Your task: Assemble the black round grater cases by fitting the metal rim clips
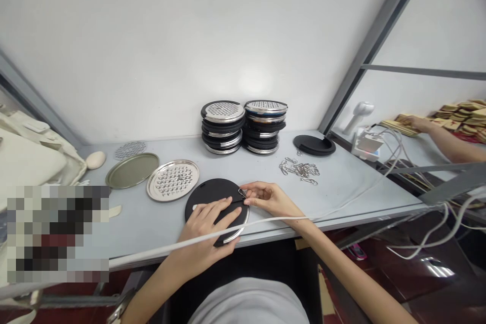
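A round black case (207,193) lies at the table's front edge, a silver metal rim showing along its lower right. My left hand (207,225) grips it, fingers spread across the top and thumb at the lower edge. With thumb and fingertips, my right hand (269,198) pinches a small metal snap hook (242,193) at the case's right edge. Left of the case rests a round steel grater plate (173,180) with raised holes. Beyond the right hand is a loose pile of metal snap hooks (299,169).
Two stacks of black cases with grater plates (223,129) stand against the wall. An olive round tray (132,170), a mesh disc (130,150) and a black ring-like cover (314,145) lie about. A white cable (281,218) crosses in front. At right, another person's hand (415,122) touches yellowish pieces.
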The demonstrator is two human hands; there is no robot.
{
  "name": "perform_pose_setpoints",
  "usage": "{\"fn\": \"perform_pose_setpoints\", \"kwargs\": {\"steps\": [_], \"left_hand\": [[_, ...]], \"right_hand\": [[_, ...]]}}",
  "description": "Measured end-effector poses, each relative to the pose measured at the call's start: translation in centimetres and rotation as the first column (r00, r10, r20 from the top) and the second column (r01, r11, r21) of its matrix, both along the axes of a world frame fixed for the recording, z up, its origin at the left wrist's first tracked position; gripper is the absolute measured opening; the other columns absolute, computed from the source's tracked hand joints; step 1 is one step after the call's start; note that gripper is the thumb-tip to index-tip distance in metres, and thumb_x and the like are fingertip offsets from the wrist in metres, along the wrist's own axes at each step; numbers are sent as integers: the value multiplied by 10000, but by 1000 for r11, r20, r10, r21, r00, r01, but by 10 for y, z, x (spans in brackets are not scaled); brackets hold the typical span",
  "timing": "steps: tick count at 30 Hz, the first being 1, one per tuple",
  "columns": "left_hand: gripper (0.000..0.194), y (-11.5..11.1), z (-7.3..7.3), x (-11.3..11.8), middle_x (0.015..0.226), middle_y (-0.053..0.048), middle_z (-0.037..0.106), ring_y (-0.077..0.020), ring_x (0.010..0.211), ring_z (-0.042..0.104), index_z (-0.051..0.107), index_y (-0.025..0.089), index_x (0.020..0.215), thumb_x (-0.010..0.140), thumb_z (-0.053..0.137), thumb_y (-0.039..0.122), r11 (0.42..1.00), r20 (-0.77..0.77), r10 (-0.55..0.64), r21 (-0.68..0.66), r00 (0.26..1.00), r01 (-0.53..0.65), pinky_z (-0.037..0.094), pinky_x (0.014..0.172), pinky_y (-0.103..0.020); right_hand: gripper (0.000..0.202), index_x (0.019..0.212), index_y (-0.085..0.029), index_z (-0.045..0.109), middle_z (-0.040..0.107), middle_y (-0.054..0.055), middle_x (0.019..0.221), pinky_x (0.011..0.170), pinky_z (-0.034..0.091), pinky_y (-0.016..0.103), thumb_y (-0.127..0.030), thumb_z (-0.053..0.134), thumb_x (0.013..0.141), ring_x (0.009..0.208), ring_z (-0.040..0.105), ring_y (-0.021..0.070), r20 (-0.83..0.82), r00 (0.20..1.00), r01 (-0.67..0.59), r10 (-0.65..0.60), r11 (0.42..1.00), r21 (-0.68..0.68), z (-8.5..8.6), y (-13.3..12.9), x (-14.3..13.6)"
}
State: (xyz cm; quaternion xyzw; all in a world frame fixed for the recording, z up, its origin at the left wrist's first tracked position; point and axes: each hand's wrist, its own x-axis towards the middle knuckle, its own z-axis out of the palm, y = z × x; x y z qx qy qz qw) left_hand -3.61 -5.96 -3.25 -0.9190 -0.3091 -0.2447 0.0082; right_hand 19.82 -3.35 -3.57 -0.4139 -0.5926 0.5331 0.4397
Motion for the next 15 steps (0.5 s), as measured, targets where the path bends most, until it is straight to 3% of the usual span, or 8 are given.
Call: {"fn": "perform_pose_setpoints", "kwargs": {"steps": [15], "left_hand": [[457,0,0,1,1363,-82,514,-251,1213,491,517,255,1321,870,585,292,1000,16,-9,11,1000,9,399,950,-392]], "right_hand": [[437,1094,-164,657,614,-14,752,741,471,268,-320,780,704,718,572,112,-18,999,-40,40,999,6,0,0,0]]}}
